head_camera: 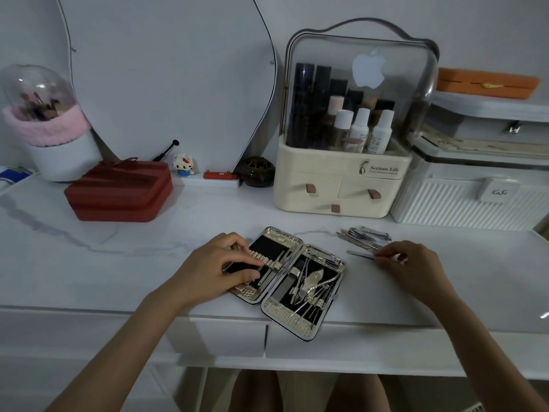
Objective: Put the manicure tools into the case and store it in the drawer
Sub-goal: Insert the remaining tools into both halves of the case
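The manicure case [309,325] lies open and flat at the front edge of the white vanity top, black inside with a silver textured rim. Its right half holds several metal tools, among them nippers [312,282]; its left half holds a couple of thin tools under the elastic loops. My left hand [222,267] rests on the left half, fingers curled over the loops. My right hand [411,263] pinches a slim metal tool [361,254] lying on the top, right of the case. Several loose tools [367,234], including clippers, lie just beyond it.
Two drawer fronts [341,341] sit under the top's edge, closed. A red zip box [118,191] stands at back left, a cream cosmetics organiser [341,179] behind the case, a white ribbed box [469,197] at right. A mirror [166,84] and a brush holder [53,135] stand at the back.
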